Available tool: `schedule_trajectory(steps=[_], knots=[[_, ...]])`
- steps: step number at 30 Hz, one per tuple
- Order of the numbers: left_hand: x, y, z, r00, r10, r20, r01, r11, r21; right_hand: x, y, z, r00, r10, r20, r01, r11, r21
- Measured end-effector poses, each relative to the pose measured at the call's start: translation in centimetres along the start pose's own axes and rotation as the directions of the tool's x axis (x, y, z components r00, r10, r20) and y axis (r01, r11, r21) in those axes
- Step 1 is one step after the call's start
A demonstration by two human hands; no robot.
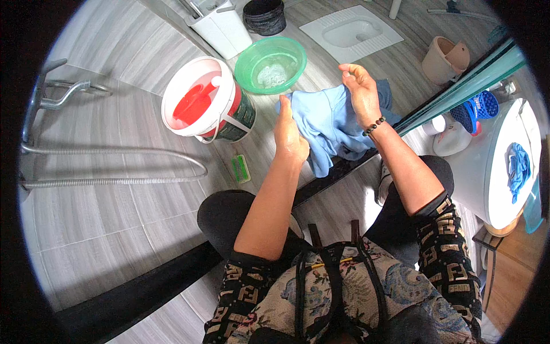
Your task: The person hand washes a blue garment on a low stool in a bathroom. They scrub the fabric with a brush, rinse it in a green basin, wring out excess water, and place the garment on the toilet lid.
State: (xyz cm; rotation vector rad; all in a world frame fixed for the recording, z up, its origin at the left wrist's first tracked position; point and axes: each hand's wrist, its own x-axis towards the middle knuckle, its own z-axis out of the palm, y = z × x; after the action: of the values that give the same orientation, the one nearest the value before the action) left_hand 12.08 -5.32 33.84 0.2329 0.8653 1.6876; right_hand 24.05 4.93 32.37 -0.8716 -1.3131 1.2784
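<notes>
A light blue cloth [331,123], bunched and hanging in folds, spans the gap between my two hands above the floor. My left hand [290,136] is closed on its left side with the thumb pointing up; its other fingers are mostly hidden by the hand and fabric. My right hand [362,94], with a dark bead bracelet at the wrist, grips the right side with curled fingers. Just beyond the cloth, a green basin [299,56] on the floor holds sudsy water.
Left of the basin stands a white-rimmed bucket [172,101] with red contents; a green brush [240,168] lies nearby. A squat toilet [326,34] is set in the far floor. A glass panel edge [470,92] and white washer-like tub [497,166] flank my right.
</notes>
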Motion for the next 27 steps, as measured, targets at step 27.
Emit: schedule_trajectory(steps=[27], knots=[[-3.0,11.6,2.2,0.945,0.275,0.176,-0.178,0.887,-0.427,-9.2,6.3,0.3,0.621,0.270,0.735,0.101,0.903,-0.418]])
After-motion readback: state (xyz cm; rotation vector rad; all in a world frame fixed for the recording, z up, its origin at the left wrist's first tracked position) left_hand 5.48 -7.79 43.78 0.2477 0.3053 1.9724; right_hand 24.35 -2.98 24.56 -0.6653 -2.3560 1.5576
